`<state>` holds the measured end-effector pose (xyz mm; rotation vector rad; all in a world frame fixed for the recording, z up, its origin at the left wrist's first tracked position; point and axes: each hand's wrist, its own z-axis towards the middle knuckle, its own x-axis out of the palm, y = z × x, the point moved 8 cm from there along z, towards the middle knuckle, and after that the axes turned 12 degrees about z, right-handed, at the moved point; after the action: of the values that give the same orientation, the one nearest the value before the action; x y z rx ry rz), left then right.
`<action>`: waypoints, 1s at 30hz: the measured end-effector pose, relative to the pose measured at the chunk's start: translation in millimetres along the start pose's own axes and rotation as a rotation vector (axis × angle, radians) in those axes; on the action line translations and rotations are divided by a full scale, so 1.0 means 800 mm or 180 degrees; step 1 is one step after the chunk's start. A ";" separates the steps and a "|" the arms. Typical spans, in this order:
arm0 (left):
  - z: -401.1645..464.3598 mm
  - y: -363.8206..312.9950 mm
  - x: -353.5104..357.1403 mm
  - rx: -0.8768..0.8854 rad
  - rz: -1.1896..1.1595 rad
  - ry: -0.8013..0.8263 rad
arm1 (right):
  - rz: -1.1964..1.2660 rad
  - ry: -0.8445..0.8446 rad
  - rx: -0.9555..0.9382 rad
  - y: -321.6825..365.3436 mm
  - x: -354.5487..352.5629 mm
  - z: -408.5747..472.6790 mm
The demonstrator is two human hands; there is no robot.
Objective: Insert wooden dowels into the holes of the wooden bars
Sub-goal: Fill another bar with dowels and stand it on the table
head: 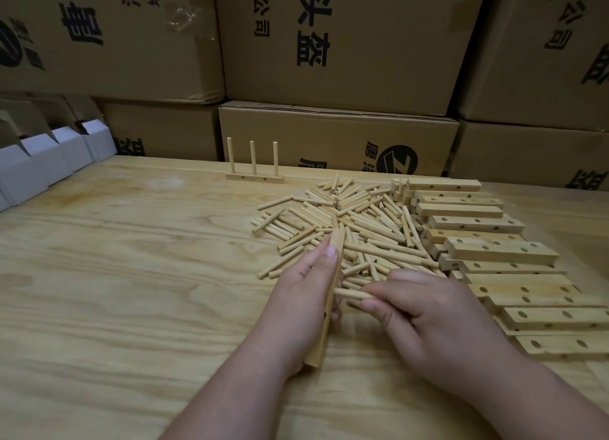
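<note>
Low in the frame's centre, the left hand grips an on-edge wooden bar while the right hand pinches a dowel against its side, before the dowel pile mid-counter.

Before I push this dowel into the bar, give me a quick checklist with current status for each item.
1. Bar held firm: left hand grips the wooden bar on edge. Ok.
2. Dowel in grip: right hand pinches the dowel near its rear end. Ok.
3. Dowel tip at a hole: the tip meets the bar's face, but the hole is hidden by the fingers. Cannot tell.
4. Dowel square to the bar: roughly crosswise. Ok.
5. Supply: dowel pile and drilled bars lie close by. Ok.
6. Reference: finished bar stands with three upright dowels. Ok.
</note>
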<state>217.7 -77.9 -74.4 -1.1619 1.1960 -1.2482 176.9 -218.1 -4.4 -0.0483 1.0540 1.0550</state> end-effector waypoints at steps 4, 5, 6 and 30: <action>-0.001 -0.001 -0.001 0.0021 0.0036 0.0012 | 0.0029 0.0037 0.0090 -0.002 0.001 0.000; -0.001 -0.002 0.000 0.0017 0.0028 0.0018 | 0.0053 0.0059 0.0119 -0.003 0.001 -0.001; 0.000 -0.002 0.001 0.0012 0.0009 0.0028 | 0.0084 0.0075 0.0151 -0.005 0.002 -0.001; 0.010 0.008 -0.010 -0.0594 -0.1668 -0.0079 | -0.0535 0.1858 0.2360 -0.064 -0.021 -0.022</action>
<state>226.5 -70.2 -80.5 -1.6979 1.0375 -1.5198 200.6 -265.6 -23.4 0.1622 1.8852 0.4453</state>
